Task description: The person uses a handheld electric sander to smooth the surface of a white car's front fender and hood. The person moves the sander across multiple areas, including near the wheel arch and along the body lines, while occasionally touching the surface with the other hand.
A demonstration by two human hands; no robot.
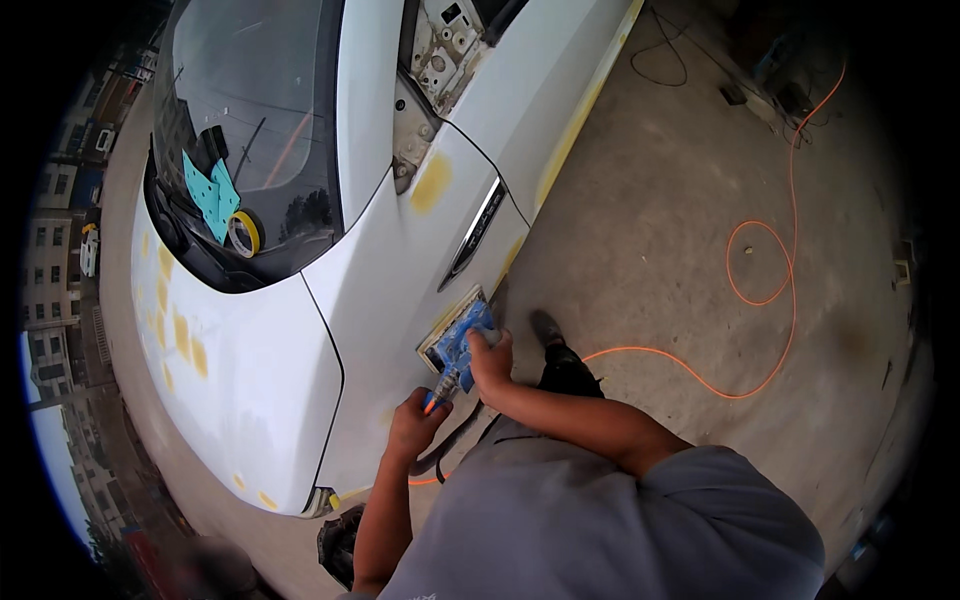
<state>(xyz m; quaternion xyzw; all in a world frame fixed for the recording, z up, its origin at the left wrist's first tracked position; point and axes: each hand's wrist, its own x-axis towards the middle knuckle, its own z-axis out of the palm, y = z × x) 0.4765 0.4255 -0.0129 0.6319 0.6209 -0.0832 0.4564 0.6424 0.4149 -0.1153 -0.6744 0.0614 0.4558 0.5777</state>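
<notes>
Teal perforated sheets (210, 195) lie on the windshield (265, 70) of a white car (375, 300), just left of a yellow tape roll (238, 243). The left hand (413, 428), beside the car's front fender, has its fingers closed around the tail of a blue sander (457, 335), whose rectangular pad appears flat against the car's side. The sander looks rigid and moderately heavy, its dusty casing perhaps slick; the upper body and tail seem the surest holds. A dark badge (472, 236) on the car carries pale lettering; any marking on the tool is too small to read. The right hand (490, 362) grips the sander's body, some fingers hidden. Right of the car, an orange line (792, 262) loops across the concrete floor (650, 250).
</notes>
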